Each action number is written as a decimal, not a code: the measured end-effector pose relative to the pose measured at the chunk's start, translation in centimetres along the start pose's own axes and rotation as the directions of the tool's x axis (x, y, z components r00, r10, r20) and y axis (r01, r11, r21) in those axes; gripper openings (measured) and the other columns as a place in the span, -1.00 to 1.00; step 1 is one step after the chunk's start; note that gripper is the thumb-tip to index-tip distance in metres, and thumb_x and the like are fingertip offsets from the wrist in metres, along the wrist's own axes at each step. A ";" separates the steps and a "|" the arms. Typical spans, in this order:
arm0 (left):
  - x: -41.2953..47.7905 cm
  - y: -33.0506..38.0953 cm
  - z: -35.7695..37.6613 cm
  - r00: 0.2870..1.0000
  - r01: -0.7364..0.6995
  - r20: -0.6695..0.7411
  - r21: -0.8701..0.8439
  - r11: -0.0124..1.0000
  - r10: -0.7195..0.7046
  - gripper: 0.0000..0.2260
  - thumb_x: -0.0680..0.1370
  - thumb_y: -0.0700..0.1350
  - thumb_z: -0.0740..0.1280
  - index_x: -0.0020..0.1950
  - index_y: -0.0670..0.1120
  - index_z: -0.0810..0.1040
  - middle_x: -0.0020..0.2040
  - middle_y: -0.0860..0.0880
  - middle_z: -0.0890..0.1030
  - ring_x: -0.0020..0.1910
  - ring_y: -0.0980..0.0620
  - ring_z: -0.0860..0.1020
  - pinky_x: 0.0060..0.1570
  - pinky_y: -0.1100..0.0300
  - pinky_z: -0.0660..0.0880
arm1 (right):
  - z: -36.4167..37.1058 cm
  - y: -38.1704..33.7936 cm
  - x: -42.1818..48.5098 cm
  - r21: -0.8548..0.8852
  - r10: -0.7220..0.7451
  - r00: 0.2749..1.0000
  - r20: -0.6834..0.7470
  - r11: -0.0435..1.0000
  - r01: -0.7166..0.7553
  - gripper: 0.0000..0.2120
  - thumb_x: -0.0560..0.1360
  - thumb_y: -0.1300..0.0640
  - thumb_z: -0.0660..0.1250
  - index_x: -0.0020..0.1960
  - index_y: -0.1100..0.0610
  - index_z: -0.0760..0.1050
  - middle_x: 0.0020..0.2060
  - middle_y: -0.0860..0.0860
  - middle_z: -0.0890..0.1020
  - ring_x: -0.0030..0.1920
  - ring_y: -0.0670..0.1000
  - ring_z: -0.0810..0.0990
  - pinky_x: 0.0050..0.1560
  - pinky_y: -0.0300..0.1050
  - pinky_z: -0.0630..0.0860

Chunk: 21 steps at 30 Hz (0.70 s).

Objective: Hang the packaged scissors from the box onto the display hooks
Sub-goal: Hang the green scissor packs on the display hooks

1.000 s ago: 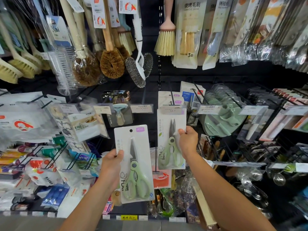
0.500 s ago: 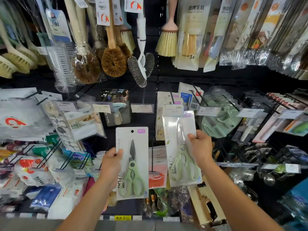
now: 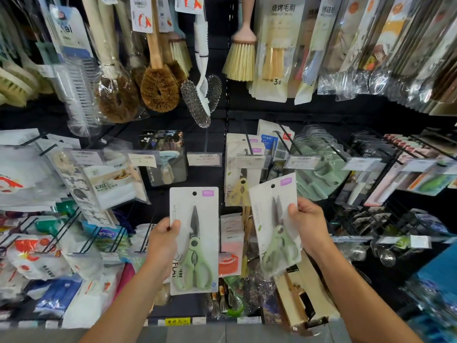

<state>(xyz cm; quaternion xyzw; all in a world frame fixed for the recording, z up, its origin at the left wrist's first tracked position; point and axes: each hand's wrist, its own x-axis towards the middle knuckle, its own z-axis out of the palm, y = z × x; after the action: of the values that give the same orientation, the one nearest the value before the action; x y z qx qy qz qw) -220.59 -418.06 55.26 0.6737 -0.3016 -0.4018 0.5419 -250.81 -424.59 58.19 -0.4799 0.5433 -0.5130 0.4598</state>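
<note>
right scissors pack (image 3: pixel 269 219) now off hook (image 3: pixel 248 142)

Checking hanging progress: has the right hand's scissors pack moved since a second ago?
Yes. The scissors pack dropped down-right, away from the price tag, now tilted.

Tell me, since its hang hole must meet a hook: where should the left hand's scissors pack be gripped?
Pinch the scissors pack on its flat left margin at mid-height, coming from the left, as the left hand does. The scissors lie down the middle and the hang hole sits top centre; a side pinch clears both.
</note>
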 end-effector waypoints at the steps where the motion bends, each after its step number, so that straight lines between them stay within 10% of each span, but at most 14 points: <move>1: 0.1 0.0 0.0 1.000 0.001 0.004 0.007 1.000 -0.001 -0.79 0.62 -0.11 0.23 -0.17 -0.02 0.58 -0.18 -0.16 0.59 -0.20 -0.08 0.47 -0.16 0.03 0.42 | 0.0 -0.5 0.2 0.058 0.007 1.000 0.011 0.998 -0.008 -0.84 0.52 0.19 0.26 -0.15 0.20 0.59 -0.28 0.20 0.62 -0.25 0.12 0.48 -0.17 0.05 0.41; 4: 0.2 0.1 0.1 1.000 -0.004 0.016 0.019 1.000 0.004 -0.81 0.62 -0.09 0.23 -0.12 -0.04 0.60 -0.17 -0.19 0.62 -0.22 -0.09 0.49 -0.18 0.01 0.45 | 0.4 -2.5 1.0 0.274 -0.007 0.991 0.136 0.961 -0.030 -0.77 0.61 0.29 0.16 -0.12 0.24 0.56 -0.34 0.13 0.61 -0.29 0.13 0.50 -0.16 0.02 0.45; 13: 0.3 0.9 1.8 0.999 -0.026 0.044 -0.019 0.999 0.027 -0.80 0.64 -0.15 0.22 -0.09 -0.06 0.61 -0.07 -0.24 0.66 -0.19 -0.08 0.51 -0.17 0.04 0.45 | 2.7 -7.3 2.5 0.432 -0.106 0.877 0.468 0.894 -0.123 -0.41 0.58 0.43 0.00 -0.32 0.05 0.68 0.31 0.18 0.49 0.34 0.20 0.44 0.37 0.18 0.35; 21: -0.1 2.6 6.2 0.985 -0.100 0.145 0.059 0.993 0.091 -0.83 0.63 -0.20 0.22 -0.07 -0.15 0.59 -0.28 -0.05 0.53 -0.31 0.04 0.40 -0.33 0.18 0.32 | 0.6 -9.2 2.4 0.422 -0.087 0.864 0.495 0.893 -0.153 -0.77 0.46 0.36 0.14 -0.27 0.21 0.52 0.28 0.33 0.50 0.26 0.30 0.53 0.08 0.04 0.62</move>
<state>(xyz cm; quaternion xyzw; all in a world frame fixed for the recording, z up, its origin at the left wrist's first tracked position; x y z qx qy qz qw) -225.94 -421.60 57.21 0.6457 -0.3844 -0.4122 0.5152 -250.05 -427.19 67.36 -0.4679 0.2804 -0.4733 0.6917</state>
